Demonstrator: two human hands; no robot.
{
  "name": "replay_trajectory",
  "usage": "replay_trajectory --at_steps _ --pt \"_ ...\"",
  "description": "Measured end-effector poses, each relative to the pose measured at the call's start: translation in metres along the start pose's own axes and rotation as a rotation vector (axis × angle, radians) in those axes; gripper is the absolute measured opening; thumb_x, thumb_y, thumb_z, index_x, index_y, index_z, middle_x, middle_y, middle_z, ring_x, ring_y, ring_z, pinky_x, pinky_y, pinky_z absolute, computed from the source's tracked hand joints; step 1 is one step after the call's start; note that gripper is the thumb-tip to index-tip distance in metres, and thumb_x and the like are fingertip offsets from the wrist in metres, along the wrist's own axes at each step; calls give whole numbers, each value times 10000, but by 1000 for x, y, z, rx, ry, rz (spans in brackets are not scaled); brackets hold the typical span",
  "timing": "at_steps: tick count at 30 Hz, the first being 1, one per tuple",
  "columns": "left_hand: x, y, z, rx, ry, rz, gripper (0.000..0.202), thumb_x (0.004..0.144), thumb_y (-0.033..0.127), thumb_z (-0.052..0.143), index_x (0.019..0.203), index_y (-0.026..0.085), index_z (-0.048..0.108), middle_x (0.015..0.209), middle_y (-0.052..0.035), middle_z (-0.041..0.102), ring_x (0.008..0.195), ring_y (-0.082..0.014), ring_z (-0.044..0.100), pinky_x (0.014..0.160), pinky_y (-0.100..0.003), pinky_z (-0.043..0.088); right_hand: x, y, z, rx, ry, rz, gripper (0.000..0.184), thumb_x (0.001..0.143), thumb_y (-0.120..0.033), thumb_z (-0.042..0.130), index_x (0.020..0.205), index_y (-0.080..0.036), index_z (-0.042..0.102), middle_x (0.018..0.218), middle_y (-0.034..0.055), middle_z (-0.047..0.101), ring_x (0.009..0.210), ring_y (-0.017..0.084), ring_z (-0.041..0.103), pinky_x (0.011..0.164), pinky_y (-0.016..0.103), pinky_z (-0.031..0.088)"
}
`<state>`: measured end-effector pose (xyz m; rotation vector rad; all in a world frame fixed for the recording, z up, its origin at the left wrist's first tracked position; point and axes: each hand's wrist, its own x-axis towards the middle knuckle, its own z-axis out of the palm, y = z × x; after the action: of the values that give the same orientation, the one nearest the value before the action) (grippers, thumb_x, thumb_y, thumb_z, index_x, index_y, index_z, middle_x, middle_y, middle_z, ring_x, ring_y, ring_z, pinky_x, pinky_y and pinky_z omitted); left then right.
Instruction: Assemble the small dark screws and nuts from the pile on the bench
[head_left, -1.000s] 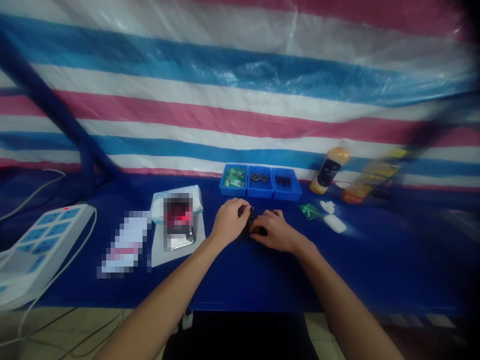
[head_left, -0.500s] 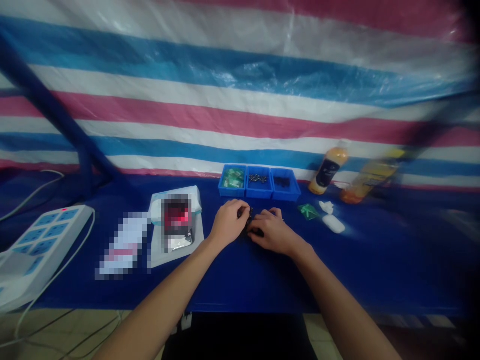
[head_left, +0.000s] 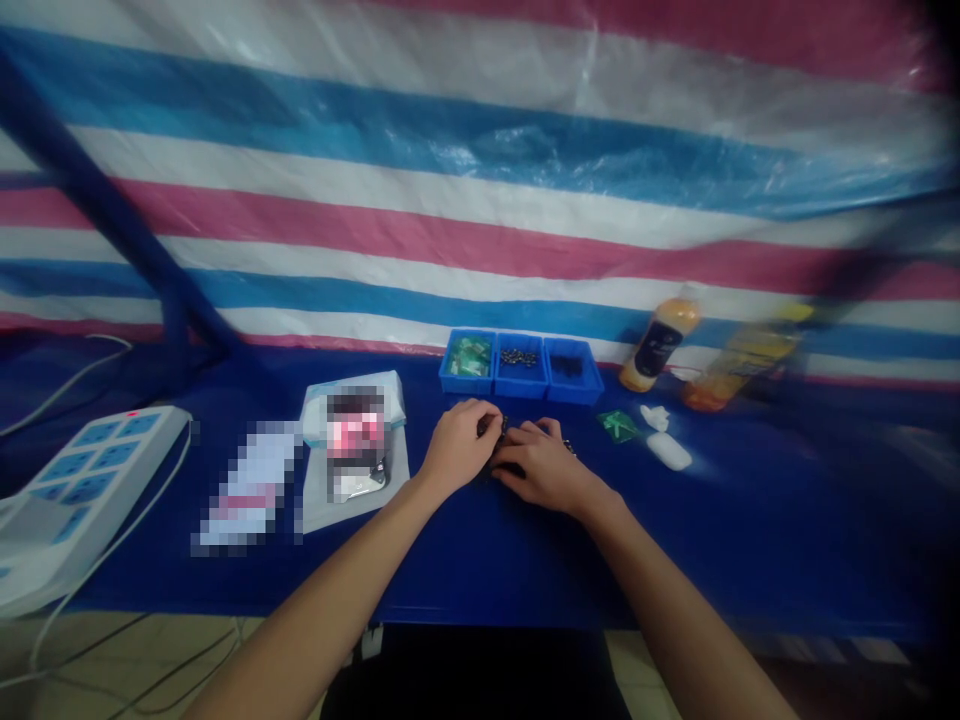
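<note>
— What are the hands on?

— The left hand (head_left: 459,445) and the right hand (head_left: 544,465) are curled tight, fingertips pinched on a small dark part (head_left: 501,438). It sits between them, low over the table (head_left: 480,560), near the middle.

— Has anything changed in the last second?

— Very little. The right hand has crept a bit closer to the left and now covers more of the dark part, so less of it shows. Neither hand has let go or reached away (the view wobbles a little, nothing more).

— So what does that say about the work?

— I judge it is still fine fingertip fiddling on this one piece, not a fetch or a set-down.

— And around them?

— Just behind stands a row of blue trays (head_left: 520,392). A green packet (head_left: 619,425) and a white piece (head_left: 670,450) lie to the right, with an orange bottle (head_left: 660,345) beyond. A power strip (head_left: 75,490) is far left.
</note>
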<state>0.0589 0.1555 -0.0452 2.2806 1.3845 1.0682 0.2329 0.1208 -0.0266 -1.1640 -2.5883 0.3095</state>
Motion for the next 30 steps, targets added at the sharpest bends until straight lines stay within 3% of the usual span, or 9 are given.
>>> replay_trajectory --at_steps 9,15,22,30 --pt "1 1 -1 -11 1 5 142 914 230 521 897 215 662 849 -25 657 832 -186 605 776 -328 468 1 -3 2 -38 25 9 171 936 -248 489 911 -205 652 994 54 603 938 200 479 927 411 233" --pt "1 2 -2 -7 -2 -4 140 914 236 521 892 217 658 836 -23 656 828 -188 602 772 -329 458 -2 3 1 -21 29 28 188 848 -172 518 935 -236 671 965 35 597 916 196 472 906 409 231" --pt "0 2 -2 -9 -13 -7 137 913 227 523 895 216 659 840 -18 656 829 -182 597 776 -317 452 -2 8 2 3 -1 52 177 883 -250 535 979 -255 684 958 35 622 905 197 468 883 419 205" --pt "1 0 -2 -16 -15 -1 138 915 228 521 894 216 656 846 -19 652 833 -183 598 771 -313 457 -1 7 2 2 39 62 86 874 -238 562 866 -218 645 894 20 647 913 201 457 864 393 213"
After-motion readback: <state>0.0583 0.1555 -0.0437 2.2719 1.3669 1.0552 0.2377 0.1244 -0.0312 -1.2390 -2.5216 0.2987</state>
